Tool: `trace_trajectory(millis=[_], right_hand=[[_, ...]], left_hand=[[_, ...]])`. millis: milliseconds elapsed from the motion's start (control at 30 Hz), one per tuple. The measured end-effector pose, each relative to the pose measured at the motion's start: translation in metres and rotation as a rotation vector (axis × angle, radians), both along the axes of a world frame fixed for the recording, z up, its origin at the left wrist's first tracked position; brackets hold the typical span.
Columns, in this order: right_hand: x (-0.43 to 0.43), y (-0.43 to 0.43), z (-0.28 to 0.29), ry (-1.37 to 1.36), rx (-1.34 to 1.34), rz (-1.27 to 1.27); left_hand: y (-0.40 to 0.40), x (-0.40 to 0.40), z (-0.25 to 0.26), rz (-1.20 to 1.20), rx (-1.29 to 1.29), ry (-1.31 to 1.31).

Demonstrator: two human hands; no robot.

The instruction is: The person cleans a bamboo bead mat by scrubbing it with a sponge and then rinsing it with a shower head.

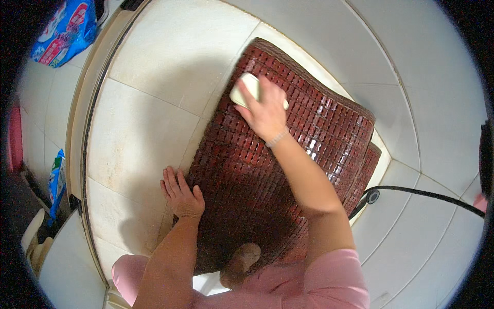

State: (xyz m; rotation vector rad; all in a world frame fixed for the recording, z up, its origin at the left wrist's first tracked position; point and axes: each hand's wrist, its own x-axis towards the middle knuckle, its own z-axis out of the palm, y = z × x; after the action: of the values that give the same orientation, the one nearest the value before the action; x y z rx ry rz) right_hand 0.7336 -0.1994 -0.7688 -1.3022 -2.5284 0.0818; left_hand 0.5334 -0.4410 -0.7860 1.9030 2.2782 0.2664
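A dark red-brown mat (332, 127) made of small glossy tiles with a cloth border lies folded on the tiled floor. My right hand (266, 102) is on its far part, gripping a pale whitish-green block-like object (246, 90); it looks like a scrubbing brush, but the hand covers much of it and the underside is hidden. My left hand (183, 195) rests palm down, fingers spread, on the floor tiles beside the mat's left edge, holding nothing. A beaded bracelet is on the right wrist.
Light floor tiles (135, 131) lie left of the mat, bounded by a raised door track (83, 116). Blue packages (65, 34) stand beyond it. Tiled walls (386, 96) rise at the right, where a black hose (424, 193) runs. A foot (247, 255) is near the mat's lower edge.
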Motion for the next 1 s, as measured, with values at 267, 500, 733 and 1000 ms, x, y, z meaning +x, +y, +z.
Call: trace_trajectory(millis=[267,500,733,1000], right_hand=[[0.026,0.015,-0.002,-0.16,0.06,-0.197],[0.075,-0.085,0.032,0.074,-0.855,-0.501],[0.055,-0.007,0.02,0.103,-0.415,-0.698],[0.007,-0.027,0.026,0.13,-0.684,-0.568]], left_hand=[[-0.001,0.002,0.004,-0.003,-0.053,0.074],[-0.005,0.002,0.005,-0.02,-0.047,0.076],[0.001,0.002,0.004,0.002,-0.06,0.064],[-0.006,0.004,0.003,0.01,0.007,0.04]])
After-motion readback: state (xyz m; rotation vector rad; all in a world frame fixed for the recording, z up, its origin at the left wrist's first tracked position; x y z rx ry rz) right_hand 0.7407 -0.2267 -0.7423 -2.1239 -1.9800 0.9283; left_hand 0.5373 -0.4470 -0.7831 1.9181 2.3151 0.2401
